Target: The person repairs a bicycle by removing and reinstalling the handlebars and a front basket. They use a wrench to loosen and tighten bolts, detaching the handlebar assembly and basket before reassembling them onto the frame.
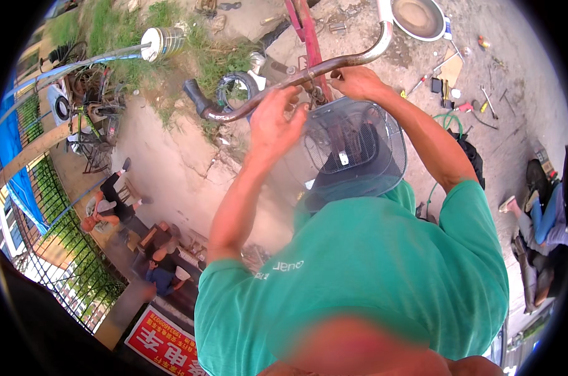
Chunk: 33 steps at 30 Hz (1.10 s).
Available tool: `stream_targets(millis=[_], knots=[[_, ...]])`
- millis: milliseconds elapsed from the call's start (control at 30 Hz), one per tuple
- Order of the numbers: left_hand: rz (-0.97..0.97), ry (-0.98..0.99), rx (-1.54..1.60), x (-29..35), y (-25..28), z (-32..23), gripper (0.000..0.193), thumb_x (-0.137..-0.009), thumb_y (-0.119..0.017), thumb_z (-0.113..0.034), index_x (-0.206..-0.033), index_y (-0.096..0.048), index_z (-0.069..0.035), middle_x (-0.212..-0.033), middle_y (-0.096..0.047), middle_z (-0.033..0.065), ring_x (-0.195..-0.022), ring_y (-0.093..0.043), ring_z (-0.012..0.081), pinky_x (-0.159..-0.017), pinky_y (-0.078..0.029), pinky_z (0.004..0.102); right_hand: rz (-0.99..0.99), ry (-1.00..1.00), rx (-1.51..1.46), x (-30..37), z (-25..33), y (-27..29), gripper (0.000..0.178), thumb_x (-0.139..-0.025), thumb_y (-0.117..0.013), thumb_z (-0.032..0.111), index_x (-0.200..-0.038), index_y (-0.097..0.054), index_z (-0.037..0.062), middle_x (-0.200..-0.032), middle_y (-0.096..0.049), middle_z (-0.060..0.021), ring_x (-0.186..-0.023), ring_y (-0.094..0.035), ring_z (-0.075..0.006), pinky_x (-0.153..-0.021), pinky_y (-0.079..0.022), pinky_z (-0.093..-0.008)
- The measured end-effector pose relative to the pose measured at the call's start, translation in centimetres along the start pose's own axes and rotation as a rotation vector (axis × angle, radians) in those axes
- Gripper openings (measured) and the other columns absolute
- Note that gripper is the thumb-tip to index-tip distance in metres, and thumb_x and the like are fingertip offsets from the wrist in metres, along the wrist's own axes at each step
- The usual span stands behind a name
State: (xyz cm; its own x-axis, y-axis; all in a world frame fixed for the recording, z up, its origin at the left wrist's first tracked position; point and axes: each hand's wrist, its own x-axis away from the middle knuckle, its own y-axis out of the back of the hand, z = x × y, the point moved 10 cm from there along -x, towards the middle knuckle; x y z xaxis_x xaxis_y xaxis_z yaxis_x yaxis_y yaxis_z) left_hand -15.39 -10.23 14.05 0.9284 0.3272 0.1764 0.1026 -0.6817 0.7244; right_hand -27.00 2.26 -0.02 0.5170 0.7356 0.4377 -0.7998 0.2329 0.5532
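Observation:
A rusty, curved bicycle handlebar (299,76) stretches across in front of me, with a black grip at its left end. Its middle crosses a red bicycle frame (308,36). My left hand (275,121) is just on the near side of the bar, fingertips close to it and thumb apart, with nothing visible in its grasp. Just right of the stem, my right hand (358,84) has its fingers curled together by the bar; whatever they pinch is too small to make out. A dark wire-mesh basket (359,147) sits between my forearms, close to my body.
A round basin (417,19) stands at the far right. Tools, including a wrench (489,102), and a green hose (450,119) lie on the ground. A tyre (237,91) rests beyond the bar. People (165,272) sit at the left, others at the right edge.

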Motion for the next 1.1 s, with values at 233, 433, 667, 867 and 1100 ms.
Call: stream_targets(millis=[233, 433, 667, 867, 1100], knots=[[-0.057, -0.169, -0.499, -2.9, -0.4, 1.9, 0.041, -0.085, -0.077, -0.033, -0.114, -0.064, -0.008, -0.101, -0.066, 0.0148, -0.091, -0.068, 0.0358, -0.077, -0.054, 0.0482, -0.105, 0.079, 0.199, 3.7, 0.6, 0.3, 0.036, -0.093, -0.057, 0.035, -0.104, -0.074, 0.0062, -0.101, -0.074, -0.0195, -0.096, -0.07, -0.0394, -0.087, -0.054, -0.0499], [0.089, -0.124, -0.478, -4.6, -1.6, 4.4, 0.031, -0.085, -0.075, -0.034, -0.102, -0.064, -0.011, -0.096, -0.069, 0.0127, -0.09, -0.069, 0.0371, -0.077, -0.054, 0.0493, -0.072, -0.032, 0.23, 3.2, 0.3, 0.1, 0.036, -0.091, -0.058, 0.037, -0.104, -0.074, 0.0084, -0.102, -0.074, -0.018, -0.097, -0.07, -0.0393, -0.086, -0.055, -0.0495], [0.08, -0.092, -0.458, -4.4, -2.3, 5.0, 0.031, -0.086, -0.072, -0.036, -0.102, -0.065, -0.01, -0.101, -0.069, 0.013, -0.096, -0.068, 0.038, -0.081, -0.053, 0.0507, -0.087, 0.011, 0.2, 3.7, -0.3, 0.9, 0.036, -0.093, -0.06, 0.038, -0.111, -0.075, 0.0118, -0.102, -0.075, -0.0152, -0.096, -0.071, -0.0374, -0.085, -0.054, -0.0487], [0.117, -0.115, -0.428, -4.3, -2.1, 4.6, 0.032, -0.087, -0.072, -0.037, -0.103, -0.065, -0.01, -0.106, -0.068, 0.0137, -0.098, -0.067, 0.0379, -0.082, -0.053, 0.0505, -0.167, 0.168, 0.174, 5.5, 2.3, 0.8, 0.03, -0.092, -0.065, 0.031, -0.107, -0.074, 0.0056, -0.104, -0.074, -0.0158, -0.093, -0.071, -0.0371, -0.085, -0.055, -0.0467], [0.09, -0.111, -0.431, -3.7, -1.9, 6.4, 0.035, -0.086, -0.073, -0.04, -0.103, -0.066, -0.01, -0.109, -0.067, 0.0131, -0.101, -0.067, 0.0377, -0.084, -0.052, 0.0519, -0.191, 0.449, 0.217, 9.1, 9.1, 1.9, 0.025, -0.088, -0.071, 0.02, -0.107, -0.073, 0.0047, -0.107, -0.072, -0.0126, -0.099, -0.071, -0.0322, -0.084, -0.056, -0.045]])
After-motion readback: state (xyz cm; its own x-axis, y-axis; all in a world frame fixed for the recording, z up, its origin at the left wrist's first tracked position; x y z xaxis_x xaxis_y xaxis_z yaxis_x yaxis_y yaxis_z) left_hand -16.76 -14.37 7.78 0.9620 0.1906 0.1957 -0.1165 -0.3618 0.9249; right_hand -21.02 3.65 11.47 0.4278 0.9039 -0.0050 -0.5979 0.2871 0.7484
